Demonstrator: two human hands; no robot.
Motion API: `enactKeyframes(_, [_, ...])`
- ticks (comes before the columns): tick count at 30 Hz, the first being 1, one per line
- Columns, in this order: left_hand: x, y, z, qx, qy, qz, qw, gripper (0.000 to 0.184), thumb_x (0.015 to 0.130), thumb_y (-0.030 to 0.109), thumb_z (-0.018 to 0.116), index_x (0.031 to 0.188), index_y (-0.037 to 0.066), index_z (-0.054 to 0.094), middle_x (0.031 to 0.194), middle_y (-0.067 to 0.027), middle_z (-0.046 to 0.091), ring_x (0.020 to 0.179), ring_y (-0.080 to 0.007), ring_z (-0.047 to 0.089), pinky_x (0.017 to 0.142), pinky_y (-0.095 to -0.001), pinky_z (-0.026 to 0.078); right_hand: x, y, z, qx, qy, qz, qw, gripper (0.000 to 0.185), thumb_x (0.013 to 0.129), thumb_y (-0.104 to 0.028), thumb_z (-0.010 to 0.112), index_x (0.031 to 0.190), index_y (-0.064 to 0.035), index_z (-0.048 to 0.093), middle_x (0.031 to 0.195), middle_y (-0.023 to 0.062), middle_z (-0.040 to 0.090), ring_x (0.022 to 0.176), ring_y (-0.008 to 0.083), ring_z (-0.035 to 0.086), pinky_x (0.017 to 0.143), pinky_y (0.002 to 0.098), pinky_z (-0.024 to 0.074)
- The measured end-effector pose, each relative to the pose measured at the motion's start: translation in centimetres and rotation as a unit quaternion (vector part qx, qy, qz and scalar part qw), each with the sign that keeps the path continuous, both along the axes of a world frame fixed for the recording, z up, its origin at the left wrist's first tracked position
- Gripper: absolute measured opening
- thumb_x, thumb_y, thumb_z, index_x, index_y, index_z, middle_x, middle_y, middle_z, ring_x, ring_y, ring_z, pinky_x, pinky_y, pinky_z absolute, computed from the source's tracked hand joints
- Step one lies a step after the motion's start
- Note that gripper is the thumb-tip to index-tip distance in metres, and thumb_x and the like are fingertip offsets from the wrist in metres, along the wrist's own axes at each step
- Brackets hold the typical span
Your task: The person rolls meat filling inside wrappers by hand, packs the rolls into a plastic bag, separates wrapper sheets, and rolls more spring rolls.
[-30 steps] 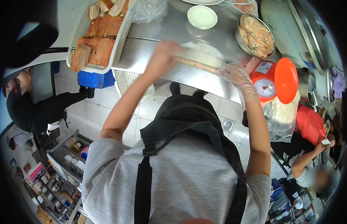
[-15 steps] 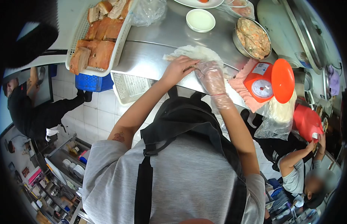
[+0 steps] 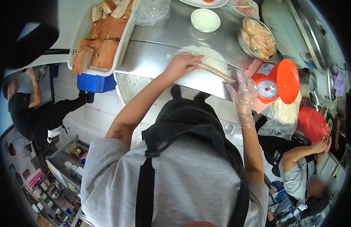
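Observation:
My bare left hand is closed over one end of a long, thin, tan roll. The roll slants across a stack of thin white round wrappers on the steel table. At the table's front edge, my right hand, in a clear plastic glove, is empty with thumb and fingers apart. Its fingertips are next to a pink cloth under an orange kitchen scale; whether they touch the cloth I cannot tell. Behind the wrappers are a metal bowl of chunky filling and a white bowl of pale liquid.
A white basket of roasted pork slabs stands at the left, above a blue crate. A plastic bag lies behind it. One person is at far left; another at lower right has hands near a red container.
My right hand has left the wrappers and moved right, towards the cloth and scale. The roll is now exposed. My left hand stays over its end, with little movement.

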State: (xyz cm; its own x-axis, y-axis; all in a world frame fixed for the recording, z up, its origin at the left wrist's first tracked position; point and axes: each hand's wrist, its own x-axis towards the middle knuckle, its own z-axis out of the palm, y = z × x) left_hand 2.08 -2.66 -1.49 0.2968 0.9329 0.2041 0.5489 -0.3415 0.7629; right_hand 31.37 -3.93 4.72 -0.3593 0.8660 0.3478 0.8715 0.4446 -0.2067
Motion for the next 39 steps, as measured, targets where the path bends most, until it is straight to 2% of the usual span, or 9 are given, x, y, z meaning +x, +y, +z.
enactKeyframes(3, [-0.2, 1.0, 0.0, -0.016, 0.002, -0.021, 1.000, 0.050, 0.081, 0.016, 0.076, 0.130, 0.016, 0.066, 0.106, -0.0053, 0.074, 0.094, -0.0291, 0.066, 0.087, -0.0387, 0.052, -5.1, 0.8, -1.6, -0.015, 0.093, 0.130, 0.987, 0.035, 0.076, -0.019, 0.077, 0.111, -0.0145, 0.071, 0.111, 0.0055, 0.068, 0.103, 0.0269, 0.062, 0.092, 0.0441, 0.0471])
enactKeyframes(8, [-0.7, 2.0, 0.4, -0.127, -0.002, -0.033, 0.991, 0.055, 0.079, 0.011, 0.076, 0.132, 0.019, 0.064, 0.110, -0.0059, 0.074, 0.094, -0.0287, 0.068, 0.085, -0.0382, 0.053, -8.9, 2.5, -3.9, -0.041, 0.073, 0.190, 0.978, 0.032, 0.080, -0.011, 0.073, 0.112, -0.0094, 0.072, 0.102, 0.0085, 0.071, 0.098, 0.0291, 0.064, 0.089, 0.0422, 0.0506])
enactKeyframes(11, [0.2, 1.1, 1.1, -0.104, -0.108, 0.023, 0.988, 0.064, 0.076, 0.005, 0.077, 0.136, 0.021, 0.062, 0.108, -0.0061, 0.074, 0.095, -0.0262, 0.067, 0.083, -0.0372, 0.054, -8.3, 2.5, -5.6, -0.050, 0.094, 0.169, 0.980, 0.035, 0.078, -0.005, 0.067, 0.111, -0.0117, 0.072, 0.100, 0.0099, 0.070, 0.098, 0.0298, 0.064, 0.088, 0.0420, 0.0508])
enactKeyframes(14, [0.8, -0.7, 2.8, 0.019, -0.017, 0.056, 0.998, 0.068, 0.074, 0.001, 0.077, 0.137, 0.020, 0.060, 0.104, -0.0049, 0.075, 0.095, -0.0243, 0.065, 0.084, -0.0354, 0.054, -8.4, 2.3, -5.1, -0.120, 0.059, 0.122, 0.983, 0.035, 0.079, -0.005, 0.066, 0.112, -0.0128, 0.072, 0.098, 0.0119, 0.070, 0.098, 0.0307, 0.064, 0.087, 0.0431, 0.0516])
enactKeyframes(26, [-0.6, 1.1, 0.4, -0.029, -0.045, 0.034, 0.998, 0.063, 0.080, 0.011, 0.076, 0.140, 0.017, 0.057, 0.104, -0.0026, 0.075, 0.096, -0.0255, 0.065, 0.090, -0.0376, 0.052, -7.3, 5.5, -5.5, -0.167, 0.109, 0.074, 0.977, 0.023, 0.084, -0.017, 0.070, 0.107, -0.0148, 0.075, 0.102, 0.0135, 0.071, 0.099, 0.0361, 0.063, 0.092, 0.0450, 0.0499])
enactKeyframes(29, [-0.9, 2.0, 0.2, -0.047, -0.028, 0.016, 0.998, 0.058, 0.084, 0.014, 0.075, 0.139, 0.015, 0.057, 0.106, -0.0058, 0.074, 0.096, -0.0272, 0.067, 0.090, -0.0383, 0.053, -7.5, 5.0, -4.7, -0.087, 0.131, 0.134, 0.978, 0.023, 0.083, -0.018, 0.071, 0.105, -0.0131, 0.075, 0.100, 0.0143, 0.071, 0.097, 0.0364, 0.063, 0.091, 0.0448, 0.0508])
enactKeyframes(32, [-1.4, 2.7, 1.2, -0.106, -0.045, -0.010, 0.993, 0.055, 0.085, 0.016, 0.075, 0.138, 0.014, 0.059, 0.106, -0.0092, 0.074, 0.095, -0.0278, 0.068, 0.089, -0.0386, 0.053, -8.5, 4.4, -4.6, -0.113, 0.152, 0.157, 0.969, 0.023, 0.082, -0.015, 0.072, 0.105, -0.0119, 0.075, 0.099, 0.0146, 0.071, 0.095, 0.0364, 0.065, 0.090, 0.0458, 0.0513])
enactKeyframes(35, [-3.0, 3.2, 0.8, -0.174, -0.069, -0.027, 0.982, 0.055, 0.084, 0.015, 0.075, 0.137, 0.014, 0.060, 0.103, -0.0114, 0.073, 0.094, -0.0284, 0.069, 0.089, -0.0385, 0.054, -9.0, 3.9, -6.0, -0.090, 0.076, 0.143, 0.983, 0.027, 0.088, -0.029, 0.070, 0.109, -0.0112, 0.075, 0.097, 0.0128, 0.073, 0.097, 0.0336, 0.065, 0.086, 0.0447, 0.0513])
enactKeyframes(39, [-3.1, 2.3, 2.5, -0.124, -0.010, -0.005, 0.992, 0.057, 0.082, 0.011, 0.075, 0.136, 0.015, 0.060, 0.102, -0.0070, 0.074, 0.094, -0.0258, 0.065, 0.087, -0.0365, 0.053, -9.9, 3.6, -6.2, -0.145, 0.147, 0.141, 0.968, 0.021, 0.083, -0.013, 0.070, 0.103, -0.0101, 0.075, 0.099, 0.0171, 0.071, 0.095, 0.0366, 0.066, 0.089, 0.0462, 0.0517])
